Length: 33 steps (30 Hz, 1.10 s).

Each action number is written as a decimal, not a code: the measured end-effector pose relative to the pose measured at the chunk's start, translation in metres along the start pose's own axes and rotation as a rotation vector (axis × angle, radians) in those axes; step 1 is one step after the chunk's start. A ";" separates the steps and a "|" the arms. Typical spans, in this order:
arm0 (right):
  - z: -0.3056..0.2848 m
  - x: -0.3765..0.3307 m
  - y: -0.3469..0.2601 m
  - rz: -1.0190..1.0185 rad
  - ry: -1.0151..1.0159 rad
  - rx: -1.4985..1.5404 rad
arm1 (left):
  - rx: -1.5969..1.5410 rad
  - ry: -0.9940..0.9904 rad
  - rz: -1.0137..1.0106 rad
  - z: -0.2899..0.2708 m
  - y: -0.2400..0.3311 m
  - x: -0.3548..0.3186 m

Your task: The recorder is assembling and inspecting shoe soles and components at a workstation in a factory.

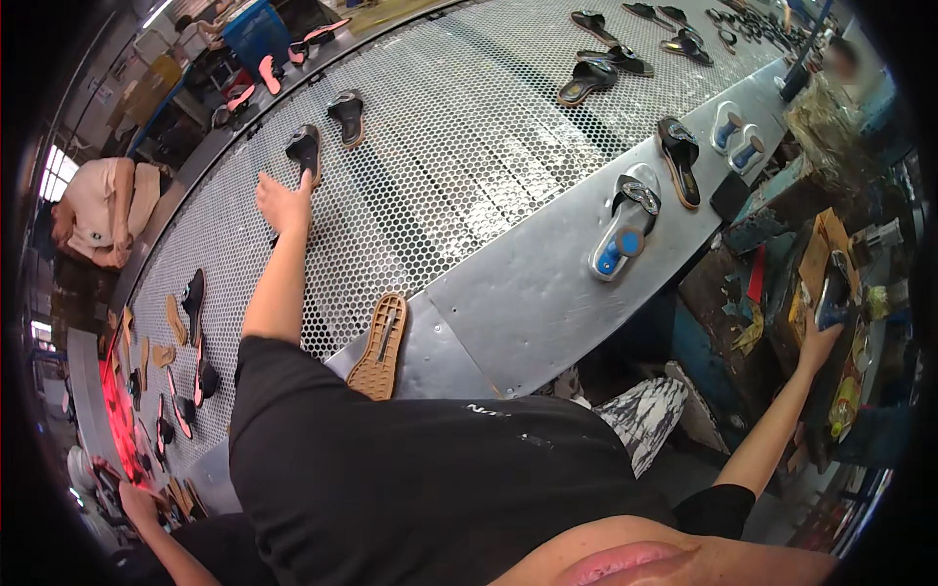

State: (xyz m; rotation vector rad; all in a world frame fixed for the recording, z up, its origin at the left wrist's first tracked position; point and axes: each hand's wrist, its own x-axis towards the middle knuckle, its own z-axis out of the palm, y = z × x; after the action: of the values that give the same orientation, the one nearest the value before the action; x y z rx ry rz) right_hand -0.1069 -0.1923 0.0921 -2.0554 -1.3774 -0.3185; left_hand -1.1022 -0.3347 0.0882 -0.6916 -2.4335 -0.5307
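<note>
Two bare hands spread way apart on this one; the left hand (283,203) is out over the perforated metal surface (440,146), one digit right at the heel end of a black slipper (305,151), with what looks like contact; can't tell whether it's gripping anything, since the hand hides its own underside; another black slipper (347,119) sits just past it, to the right.

Right hand (819,340) is way off on the other side, fingers closed around the near end of a dark slipper (834,285) with a shiny top, right at a cluttered work stand (777,200); farther left of that hand, on the smooth metal ledge (547,303), there's a slipper on a clear form (625,230) with a blue heel, plus a black slipper with a tan edge (678,161) beyond it.

What could go sideways, imo: with the arms this wide, it's hard to watch both ends; a careless nudge from the left hand could knock its slipper into the neighbour; the tan sole (379,347), behind the left hand and right against the black shirt (430,469), could get swept off by an elbow or a lean; the right hand's slipper could snag or scuff on the stand's clutter if the grip loosens.
</note>
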 end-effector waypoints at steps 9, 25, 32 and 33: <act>-0.002 -0.010 -0.019 -0.068 -0.045 0.214 | 0.316 -0.519 -0.096 -0.029 -0.129 -0.079; -0.044 -0.274 -0.331 -0.187 -0.088 1.284 | -1.765 -2.528 -0.323 -0.193 0.238 -0.256; -0.062 -0.308 -0.336 -0.453 -0.425 1.328 | -1.968 -1.591 -0.201 -0.118 0.316 -0.192; -0.063 -0.308 -0.335 -0.454 -0.491 1.335 | -1.917 -1.658 -0.179 -0.117 0.318 -0.202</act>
State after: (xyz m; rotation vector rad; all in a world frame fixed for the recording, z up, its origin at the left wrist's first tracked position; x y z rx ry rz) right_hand -0.5274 -0.3762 0.1036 -0.7039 -1.6225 0.7947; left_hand -0.7285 -0.2140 0.1264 -2.1321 -1.9938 -3.6083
